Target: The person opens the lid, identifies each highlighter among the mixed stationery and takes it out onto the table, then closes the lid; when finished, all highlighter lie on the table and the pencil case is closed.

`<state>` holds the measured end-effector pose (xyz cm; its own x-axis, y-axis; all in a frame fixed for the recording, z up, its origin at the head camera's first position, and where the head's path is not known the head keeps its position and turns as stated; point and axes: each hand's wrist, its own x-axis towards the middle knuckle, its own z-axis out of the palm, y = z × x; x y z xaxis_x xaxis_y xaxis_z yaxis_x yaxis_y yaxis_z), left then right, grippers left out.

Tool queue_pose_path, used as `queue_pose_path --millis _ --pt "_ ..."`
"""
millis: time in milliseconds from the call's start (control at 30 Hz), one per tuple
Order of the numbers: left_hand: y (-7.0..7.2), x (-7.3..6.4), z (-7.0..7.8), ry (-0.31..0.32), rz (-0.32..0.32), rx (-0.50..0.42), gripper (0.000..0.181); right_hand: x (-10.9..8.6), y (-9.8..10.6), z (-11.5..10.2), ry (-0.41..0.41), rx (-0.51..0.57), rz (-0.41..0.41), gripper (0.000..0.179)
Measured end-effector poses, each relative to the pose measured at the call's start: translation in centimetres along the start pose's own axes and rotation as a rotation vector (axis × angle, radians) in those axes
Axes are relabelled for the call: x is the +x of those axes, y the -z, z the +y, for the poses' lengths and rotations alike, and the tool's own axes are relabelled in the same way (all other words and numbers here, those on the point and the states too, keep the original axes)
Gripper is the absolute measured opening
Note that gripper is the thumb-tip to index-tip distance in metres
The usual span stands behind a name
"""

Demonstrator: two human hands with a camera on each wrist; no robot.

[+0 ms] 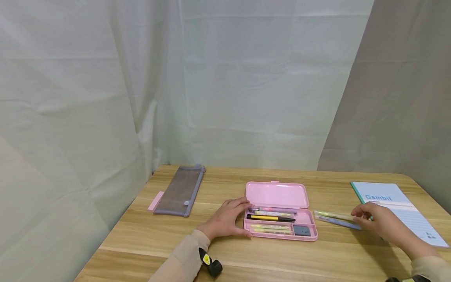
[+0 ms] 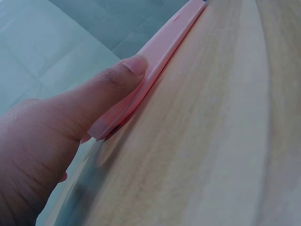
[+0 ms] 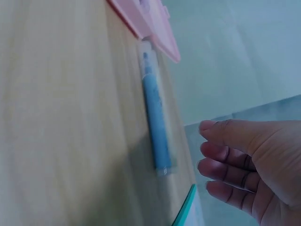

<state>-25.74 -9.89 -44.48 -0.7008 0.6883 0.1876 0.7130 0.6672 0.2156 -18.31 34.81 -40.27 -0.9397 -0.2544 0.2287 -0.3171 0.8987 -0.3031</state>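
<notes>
A pink pencil case (image 1: 276,195) lies with its lid raised at the back. My left hand (image 1: 229,219) grips the case's left end; in the left wrist view its thumb (image 2: 134,66) presses the pink side. Inside are a black-and-yellow pen (image 1: 270,218), several light-coloured pens and a grey eraser (image 1: 302,230). To the right of the case lie a blue highlighter (image 3: 157,122) with a clear cap and a yellow-green pen (image 1: 334,215). Over their right ends hovers my right hand (image 1: 382,221), fingers loosely bent, nothing held in the right wrist view.
A grey mesh zip pouch (image 1: 177,190) lies at the table's left, with a pink strip (image 1: 155,201) beside it. On the right is a notebook (image 1: 405,211) marked "Gambit", partly behind my right hand. Pale curtains (image 1: 246,86) hang behind the wooden table (image 1: 282,260).
</notes>
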Motion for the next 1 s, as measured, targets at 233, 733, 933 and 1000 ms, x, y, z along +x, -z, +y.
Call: queue_pose_path --millis 233,733,933,1000 --pt "0.0 -0.1 0.0 -0.004 -0.001 0.004 0.090 1.6 0.8 -1.5 0.010 -0.009 -0.036 0.007" --pt "0.1 -0.2 -0.1 0.002 0.004 -0.002 0.091 5.4 0.4 -4.5 0.134 0.043 -0.042 0.007" --pt "0.1 -0.1 0.0 -0.004 0.011 0.000 0.091 6.1 -0.9 -5.4 0.150 0.050 -0.030 0.008" --pt "0.1 -0.1 0.0 -0.005 0.010 -0.002 0.091 6.2 -1.2 -5.8 0.125 0.038 -0.035 0.008"
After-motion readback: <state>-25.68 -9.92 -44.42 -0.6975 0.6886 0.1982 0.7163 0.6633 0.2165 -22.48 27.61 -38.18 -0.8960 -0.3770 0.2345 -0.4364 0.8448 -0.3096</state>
